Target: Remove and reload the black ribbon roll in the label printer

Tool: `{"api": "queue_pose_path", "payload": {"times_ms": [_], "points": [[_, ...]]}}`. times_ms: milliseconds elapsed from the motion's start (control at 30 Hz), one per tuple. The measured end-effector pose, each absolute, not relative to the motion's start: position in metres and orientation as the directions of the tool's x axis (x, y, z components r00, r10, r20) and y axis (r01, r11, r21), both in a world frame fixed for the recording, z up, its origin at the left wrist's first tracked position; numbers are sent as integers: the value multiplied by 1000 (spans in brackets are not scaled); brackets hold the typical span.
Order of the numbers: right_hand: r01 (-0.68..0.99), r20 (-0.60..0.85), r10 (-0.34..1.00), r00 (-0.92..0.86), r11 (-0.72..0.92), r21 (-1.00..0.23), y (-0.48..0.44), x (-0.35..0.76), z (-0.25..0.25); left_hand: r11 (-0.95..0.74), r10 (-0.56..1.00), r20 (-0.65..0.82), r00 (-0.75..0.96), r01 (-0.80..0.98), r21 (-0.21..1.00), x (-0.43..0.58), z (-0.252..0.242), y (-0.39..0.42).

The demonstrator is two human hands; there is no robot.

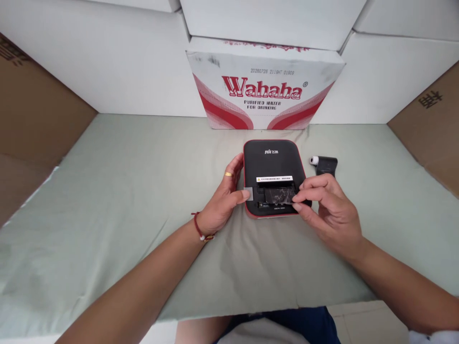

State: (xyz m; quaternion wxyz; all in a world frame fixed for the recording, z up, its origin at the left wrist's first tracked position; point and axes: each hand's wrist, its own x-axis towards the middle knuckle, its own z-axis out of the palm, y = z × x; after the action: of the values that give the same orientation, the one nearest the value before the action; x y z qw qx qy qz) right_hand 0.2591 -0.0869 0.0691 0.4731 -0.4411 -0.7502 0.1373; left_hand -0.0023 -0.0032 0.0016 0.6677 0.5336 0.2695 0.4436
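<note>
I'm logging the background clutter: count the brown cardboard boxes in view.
2. One brown cardboard box stands at the left edge of the cloth-covered table; the other brown box stands at the right edge. Both are cut off by the frame, so more may be hidden.

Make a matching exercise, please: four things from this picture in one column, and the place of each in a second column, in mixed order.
Things:
1. black device
2. Wahaha box
3. small black part
4. red bracelet

Places:
A. on the left wrist
B. between both hands, on the green cloth
C. alone, right of the device
D. behind the device, at the wall of boxes

Pairs: 1-B, 2-D, 3-C, 4-A
</note>
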Motion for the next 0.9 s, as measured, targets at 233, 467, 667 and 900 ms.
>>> {"api": "queue_pose_path", "payload": {"times_ms": [233,467,667,900], "points": [[575,647,705,-291,669,-471,-84,257,78,45,880,112,461,-315,948,-2,3,-3],[559,641,718,-272,660,-502,-81,257,77,25,880,124,459,-305,952,-2,1,-3],[525,619,750,-232,632,-569,-83,256,73,26,881,123,456,-307,951,-2,2,-3],[522,619,755,-217,626,-580,-83,256,70,20,882,127,453,-305,952,-2,2,-3]]}}
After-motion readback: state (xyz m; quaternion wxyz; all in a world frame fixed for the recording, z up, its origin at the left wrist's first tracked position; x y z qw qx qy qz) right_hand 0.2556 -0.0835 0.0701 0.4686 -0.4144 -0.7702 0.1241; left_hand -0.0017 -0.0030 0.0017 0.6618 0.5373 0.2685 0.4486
